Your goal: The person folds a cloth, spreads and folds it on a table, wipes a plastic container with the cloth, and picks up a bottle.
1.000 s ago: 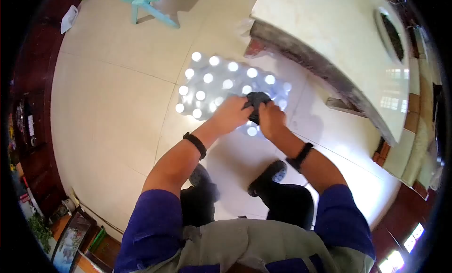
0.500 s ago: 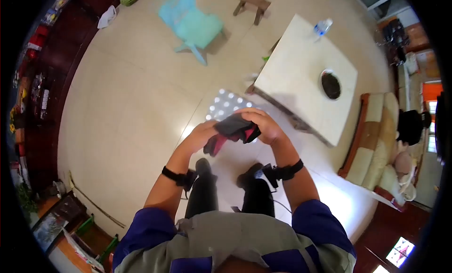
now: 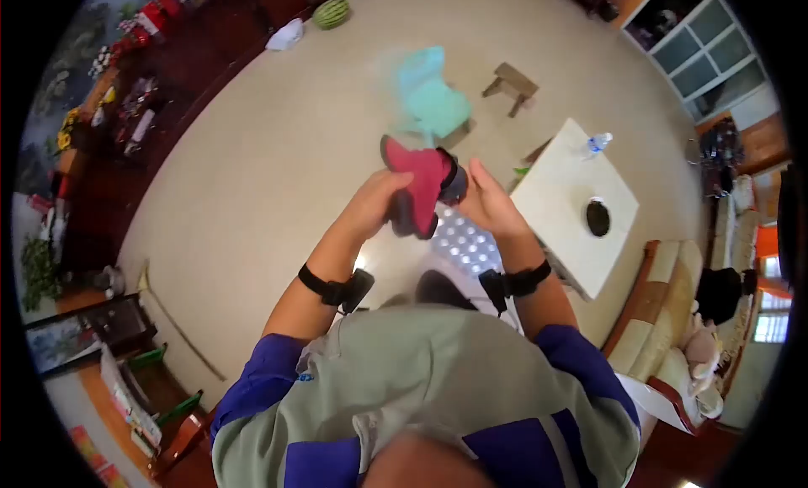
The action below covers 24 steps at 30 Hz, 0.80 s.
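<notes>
Over the flr. [image 3: 252, 151], nr. table [image 3: 560, 227]: 1 red/blk. cloth item [image 3: 423, 175]; L hand [image 3: 377, 203] pinching it, thumb on red; R hand [image 3: 495, 207] at dark end, finger hold can't tell from here.

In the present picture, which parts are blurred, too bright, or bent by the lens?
In the head view, the turquoise chair is smeared, especially leftward, the held red-and-black item clearer; far right, the window is washed out; at left, the base of the dark cabinet looks bowed.
</notes>
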{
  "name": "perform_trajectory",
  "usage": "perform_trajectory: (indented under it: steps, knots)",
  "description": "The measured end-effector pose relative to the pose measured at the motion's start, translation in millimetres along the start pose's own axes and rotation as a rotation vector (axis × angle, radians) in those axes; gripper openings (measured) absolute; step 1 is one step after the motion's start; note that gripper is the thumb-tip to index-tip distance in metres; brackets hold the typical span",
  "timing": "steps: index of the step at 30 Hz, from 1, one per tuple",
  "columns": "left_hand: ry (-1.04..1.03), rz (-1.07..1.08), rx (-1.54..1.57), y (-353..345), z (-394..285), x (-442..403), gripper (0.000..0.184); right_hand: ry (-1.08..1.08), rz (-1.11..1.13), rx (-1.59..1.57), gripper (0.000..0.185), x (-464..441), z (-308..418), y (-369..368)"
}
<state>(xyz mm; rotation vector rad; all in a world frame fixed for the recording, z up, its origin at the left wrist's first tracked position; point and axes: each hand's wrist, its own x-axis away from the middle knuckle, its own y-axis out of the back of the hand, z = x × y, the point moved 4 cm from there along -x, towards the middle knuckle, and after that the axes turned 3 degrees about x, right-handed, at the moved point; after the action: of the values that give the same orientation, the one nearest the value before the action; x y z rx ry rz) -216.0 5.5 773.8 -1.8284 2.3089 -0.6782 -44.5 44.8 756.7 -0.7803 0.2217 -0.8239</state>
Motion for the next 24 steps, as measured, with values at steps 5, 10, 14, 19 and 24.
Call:
perform_trajectory:
  steps: [5,10,14,19,24]
  knots:
    - [0.047,-0.126,-0.105,45.9,-27.0,4.1,0.039,0.039,-0.043,0.115,0.043,-65.7,-8.0,-33.5]
    - [0.061,-0.213,0.152,91.7,-42.7,-53.7,0.049,0.167,-0.08,0.017,0.047,-137.2,15.0,-4.2]
    - [0.003,-0.173,0.142,120.2,-75.6,-146.0,0.049,0.163,-0.097,-0.068,0.05,-212.4,70.1,42.6]
    - [-0.198,-0.118,0.273,183.2,-160.3,-271.9,0.047,0.183,-0.199,0.056,0.05,-318.5,166.2,76.1]
    - [-0.429,-0.273,0.471,230.5,-224.5,-304.9,0.037,0.326,-0.286,0.361,0.036,-409.1,238.6,90.1]
